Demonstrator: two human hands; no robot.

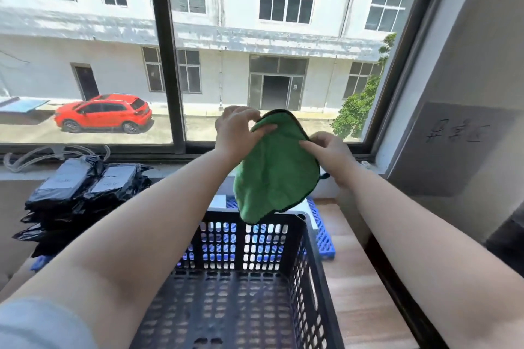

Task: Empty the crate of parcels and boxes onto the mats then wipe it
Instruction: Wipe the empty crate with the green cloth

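Green cloth (pixel 276 167): held up above crate's far wall, left hand (pixel 236 133) pinching its top edge, right hand (pixel 330 154) gripping its 3 o'clock edge. Black perforated crate (pixel 255 286): no parcels inside. Black parcels (pixel 82 193): stacked at crate's 10 o'clock. Blue mat (pixel 323 232): behind crate

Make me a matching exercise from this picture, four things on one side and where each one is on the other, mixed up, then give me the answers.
Things:
1. green cloth
2. black crate
3. black parcels
4. blue mat

Places:
A. stacked at the left, below the window
B. held up between both hands
C. on the floor behind the crate
D. nearest the camera, nothing showing inside

Pairs: 1-B, 2-D, 3-A, 4-C
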